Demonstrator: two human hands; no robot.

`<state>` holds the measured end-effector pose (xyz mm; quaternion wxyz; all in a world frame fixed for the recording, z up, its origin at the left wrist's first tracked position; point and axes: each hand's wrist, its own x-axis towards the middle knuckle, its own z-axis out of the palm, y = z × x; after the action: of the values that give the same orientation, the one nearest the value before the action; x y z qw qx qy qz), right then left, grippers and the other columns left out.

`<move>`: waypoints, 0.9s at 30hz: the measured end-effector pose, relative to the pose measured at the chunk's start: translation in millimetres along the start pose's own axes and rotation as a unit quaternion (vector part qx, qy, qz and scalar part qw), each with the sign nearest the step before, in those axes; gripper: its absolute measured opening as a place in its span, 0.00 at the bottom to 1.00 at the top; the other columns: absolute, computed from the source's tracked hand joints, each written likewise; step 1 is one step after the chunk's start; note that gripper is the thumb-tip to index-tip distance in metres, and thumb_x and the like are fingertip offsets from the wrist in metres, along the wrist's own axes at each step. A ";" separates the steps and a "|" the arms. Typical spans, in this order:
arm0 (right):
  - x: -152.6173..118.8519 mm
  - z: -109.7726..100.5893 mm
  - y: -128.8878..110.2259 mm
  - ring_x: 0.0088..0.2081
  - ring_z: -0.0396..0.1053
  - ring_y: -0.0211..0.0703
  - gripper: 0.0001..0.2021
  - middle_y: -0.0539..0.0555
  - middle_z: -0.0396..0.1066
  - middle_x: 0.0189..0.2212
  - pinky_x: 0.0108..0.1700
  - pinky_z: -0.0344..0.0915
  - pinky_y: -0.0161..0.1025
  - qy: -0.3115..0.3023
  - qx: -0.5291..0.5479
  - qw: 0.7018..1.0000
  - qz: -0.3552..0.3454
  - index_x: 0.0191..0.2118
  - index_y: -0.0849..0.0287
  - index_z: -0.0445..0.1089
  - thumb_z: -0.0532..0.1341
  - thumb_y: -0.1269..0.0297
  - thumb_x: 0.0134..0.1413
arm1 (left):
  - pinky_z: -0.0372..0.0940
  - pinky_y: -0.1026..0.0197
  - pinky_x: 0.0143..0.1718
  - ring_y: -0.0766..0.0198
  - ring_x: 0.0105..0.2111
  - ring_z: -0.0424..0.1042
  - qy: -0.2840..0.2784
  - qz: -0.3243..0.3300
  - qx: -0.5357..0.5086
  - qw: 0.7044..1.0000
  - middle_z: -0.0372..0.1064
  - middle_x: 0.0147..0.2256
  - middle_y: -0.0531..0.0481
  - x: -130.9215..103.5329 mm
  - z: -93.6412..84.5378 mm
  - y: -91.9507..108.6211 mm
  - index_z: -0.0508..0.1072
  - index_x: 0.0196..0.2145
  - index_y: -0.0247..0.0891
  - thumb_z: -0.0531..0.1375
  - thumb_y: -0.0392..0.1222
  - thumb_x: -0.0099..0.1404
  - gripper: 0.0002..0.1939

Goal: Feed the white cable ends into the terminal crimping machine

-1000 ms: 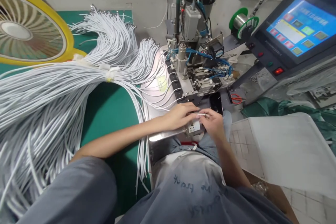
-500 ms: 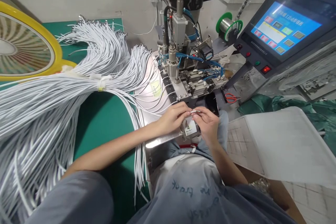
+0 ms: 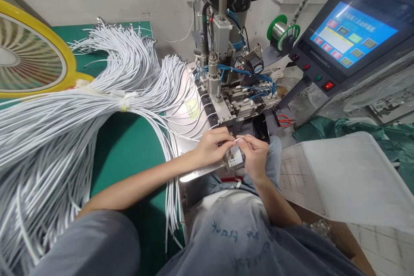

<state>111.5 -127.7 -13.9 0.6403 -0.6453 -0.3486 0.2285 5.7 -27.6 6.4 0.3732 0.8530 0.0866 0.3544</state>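
Between my two hands is the end of a white cable, in front of the machine. My left hand pinches it from the left with thumb and fingertips. On the other side, my right hand pinches the cable's tip, its fingers curled. Fine detail of the tip is too small to make out. Just behind my hands stands a bench-top machine with metal cylinders and blue air hoses. Several white cables run from its left edge to a large tied bundle of white cables. Below my fingers shows a white warning label.
A yellow fan stands at the left on the green table. To the right are a control screen, a wire spool, red-handled scissors and a white plastic bin. A dark phone-like slab lies by my right hand.
My right hand has shifted slightly left, and its fingers have curled in more around the cable tip. The cable end now tilts up to the right. My left hand stays nearly in place.
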 end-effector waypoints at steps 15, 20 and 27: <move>6.9 1.3 -6.0 0.20 0.49 0.35 0.14 0.47 0.50 0.15 0.24 0.51 0.36 0.024 -0.140 0.987 -0.079 0.22 0.59 0.69 0.56 0.59 0.54 | 0.55 0.68 0.22 0.71 0.22 0.61 -0.047 0.176 0.281 0.942 0.62 0.24 0.51 2.4 -10.7 -16.9 0.70 0.32 0.31 0.50 0.34 0.66 0.10; 22.6 -12.8 -11.6 0.19 0.46 0.33 0.13 0.45 0.46 0.14 0.23 0.49 0.35 -0.080 -0.185 0.976 -0.086 0.18 0.60 0.65 0.57 0.64 0.51 | 0.56 0.65 0.24 0.68 0.24 0.61 -0.118 0.268 0.402 0.867 0.63 0.24 0.51 11.1 -23.3 -16.0 0.70 0.33 0.31 0.46 0.30 0.67 0.13; 38.0 -17.8 -5.3 0.19 0.46 0.31 0.13 0.45 0.47 0.15 0.22 0.47 0.33 -0.151 -0.118 0.979 -0.071 0.17 0.61 0.65 0.58 0.64 0.48 | 0.55 0.66 0.22 0.70 0.22 0.61 -0.112 0.167 0.310 0.929 0.63 0.24 0.51 8.7 -16.6 -19.1 0.72 0.31 0.32 0.47 0.33 0.67 0.15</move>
<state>148.7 -111.6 -1.5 0.5140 -0.6480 -0.5107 0.2348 3.2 -1.0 5.5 0.0324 0.9625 0.0060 0.2693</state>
